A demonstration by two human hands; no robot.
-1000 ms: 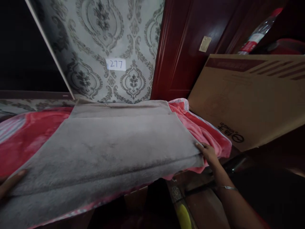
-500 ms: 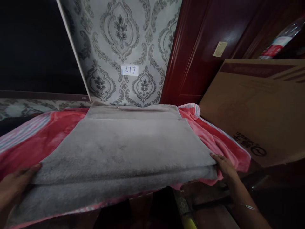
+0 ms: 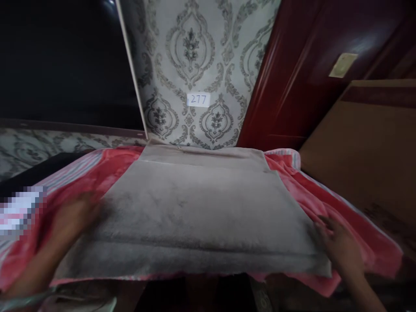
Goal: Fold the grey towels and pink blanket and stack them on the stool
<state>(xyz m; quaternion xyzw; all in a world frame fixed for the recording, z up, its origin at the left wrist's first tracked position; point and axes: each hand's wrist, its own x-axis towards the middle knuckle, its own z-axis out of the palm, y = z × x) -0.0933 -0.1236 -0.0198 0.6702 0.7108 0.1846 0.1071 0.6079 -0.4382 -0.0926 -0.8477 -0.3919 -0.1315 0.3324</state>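
A grey plush cloth (image 3: 201,203), folded in layers, lies over a pink-red plush blanket (image 3: 113,167) with a striped border. My left hand (image 3: 76,214) is at the left edge of the grey cloth, over the pink-red blanket; motion smears its fingers, so its grip is unclear. Beside the cloth's right edge is my right hand (image 3: 342,245), somewhat blurred, its fingers apart and nothing seen in them. A fold line runs across the grey cloth near its front edge, and a narrower layer shows at the back.
A dark screen (image 3: 65,65) stands at the back left, beside patterned wallpaper bearing a paper label (image 3: 198,99) marked 277. Right of it are a dark red wooden panel (image 3: 292,73) and a large cardboard box (image 3: 367,147). A pixelated patch covers part of the left side.
The view has swung left, so the scene sits farther right. My left hand has moved up along the cloth's left edge. My right hand has shifted off the right edge, its fingers apart.
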